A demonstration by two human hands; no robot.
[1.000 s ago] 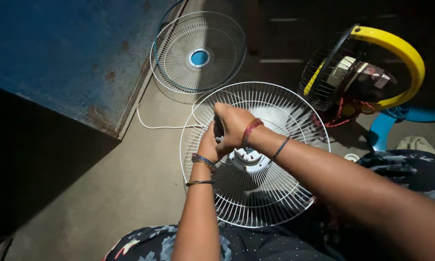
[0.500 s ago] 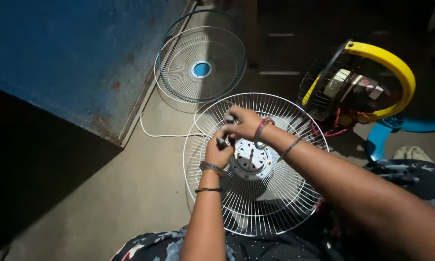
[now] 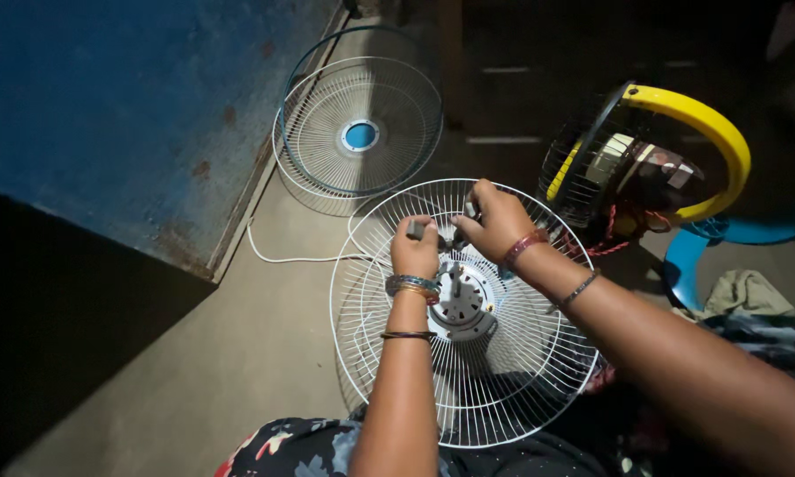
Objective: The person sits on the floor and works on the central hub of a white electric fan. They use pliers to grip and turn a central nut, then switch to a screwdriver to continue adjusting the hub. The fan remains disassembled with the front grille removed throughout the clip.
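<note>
A white wire fan guard (image 3: pixel 503 389) lies flat in front of me, with a grey motor hub and shaft (image 3: pixel 461 300) at its centre. Both hands are over the guard's far half, just above the hub. My left hand (image 3: pixel 415 256) is closed in a fist around a small tool whose grey end (image 3: pixel 412 230) sticks out on the left. My right hand (image 3: pixel 496 221) pinches the other end of the same tool (image 3: pixel 453 237). What kind of tool it is cannot be made out. Both wrists wear bangles.
A second wire guard (image 3: pixel 359 132) with a blue centre leans against a blue metal surface (image 3: pixel 124 115) at the back. A white cable (image 3: pixel 291 259) runs along the floor. A yellow-rimmed fan (image 3: pixel 680 150) with an exposed motor sits at the right, above a blue stool (image 3: pixel 733 234).
The hands have lowered from holding the tool upright to holding it across the guard above the hub. The left hand now sits a little apart from the right.
</note>
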